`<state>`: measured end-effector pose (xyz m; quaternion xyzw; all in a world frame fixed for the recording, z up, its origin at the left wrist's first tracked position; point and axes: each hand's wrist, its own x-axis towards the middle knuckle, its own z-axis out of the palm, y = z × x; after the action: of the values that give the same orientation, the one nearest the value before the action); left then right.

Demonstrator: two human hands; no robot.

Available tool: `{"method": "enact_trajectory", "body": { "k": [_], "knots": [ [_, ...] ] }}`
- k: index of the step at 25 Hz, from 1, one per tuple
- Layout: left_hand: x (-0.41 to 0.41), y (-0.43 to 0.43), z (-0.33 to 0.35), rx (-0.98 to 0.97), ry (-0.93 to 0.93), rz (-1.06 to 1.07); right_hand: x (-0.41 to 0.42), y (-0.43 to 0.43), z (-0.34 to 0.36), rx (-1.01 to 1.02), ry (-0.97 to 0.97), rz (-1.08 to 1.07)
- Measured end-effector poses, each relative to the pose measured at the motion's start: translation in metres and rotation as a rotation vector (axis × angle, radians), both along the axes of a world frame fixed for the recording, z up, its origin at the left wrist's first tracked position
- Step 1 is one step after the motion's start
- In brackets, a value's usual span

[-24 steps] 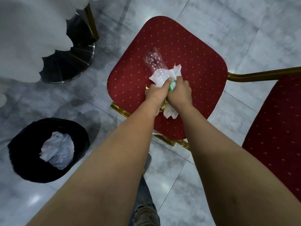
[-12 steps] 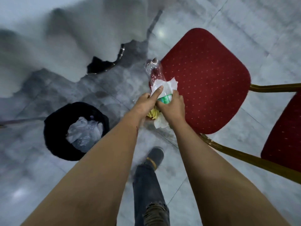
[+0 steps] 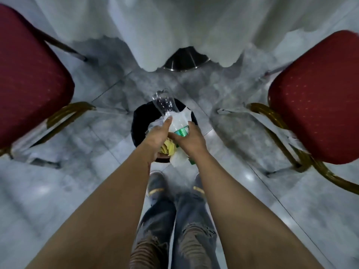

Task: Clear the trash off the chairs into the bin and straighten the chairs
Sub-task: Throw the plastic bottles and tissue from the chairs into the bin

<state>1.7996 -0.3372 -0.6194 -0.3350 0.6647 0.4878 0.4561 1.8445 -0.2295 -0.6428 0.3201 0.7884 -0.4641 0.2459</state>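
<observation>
Both my hands hold one bundle of trash right above the black bin point(image 3: 138, 121). My left hand point(image 3: 157, 133) and my right hand point(image 3: 189, 139) are pressed together around a clear plastic bottle point(image 3: 165, 105) with a green label, white tissue point(image 3: 180, 119) and a yellow wrapper point(image 3: 168, 148). The bottle's crushed end points away from me over the bin's far rim. A red chair point(image 3: 29, 80) with a gold frame stands to the left, another red chair point(image 3: 314, 101) to the right; both seats look bare.
A table with a white cloth point(image 3: 174, 26) hanging down stands just beyond the bin, its metal foot point(image 3: 184, 60) showing under the hem. My feet point(image 3: 157, 183) are right behind the bin on the grey marble floor.
I have turned left and carried the bundle from the red seat to above the bin. The bin, earlier at lower left, now sits under my hands.
</observation>
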Motion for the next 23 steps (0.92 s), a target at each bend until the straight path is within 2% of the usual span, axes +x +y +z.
{"method": "enact_trajectory", "body": {
  "k": [3,9,13,19,23],
  "knots": [
    [-0.011,-0.031,-0.029,-0.006,0.004,0.057,-0.014,-0.028,-0.03,-0.003,-0.069,0.031],
    [-0.021,-0.046,-0.092,-0.008,-0.107,0.059,-0.026,-0.039,-0.098,0.066,-0.281,0.038],
    [-0.022,-0.046,-0.115,0.016,-0.098,0.007,-0.031,-0.032,-0.116,0.04,-0.238,0.011],
    [-0.012,-0.051,-0.096,-0.03,0.09,-0.106,-0.007,-0.025,-0.081,0.179,-0.181,0.147],
    [0.011,-0.068,-0.041,-0.077,0.24,-0.288,0.013,-0.03,-0.016,0.289,-0.133,0.309]
  ]
}}
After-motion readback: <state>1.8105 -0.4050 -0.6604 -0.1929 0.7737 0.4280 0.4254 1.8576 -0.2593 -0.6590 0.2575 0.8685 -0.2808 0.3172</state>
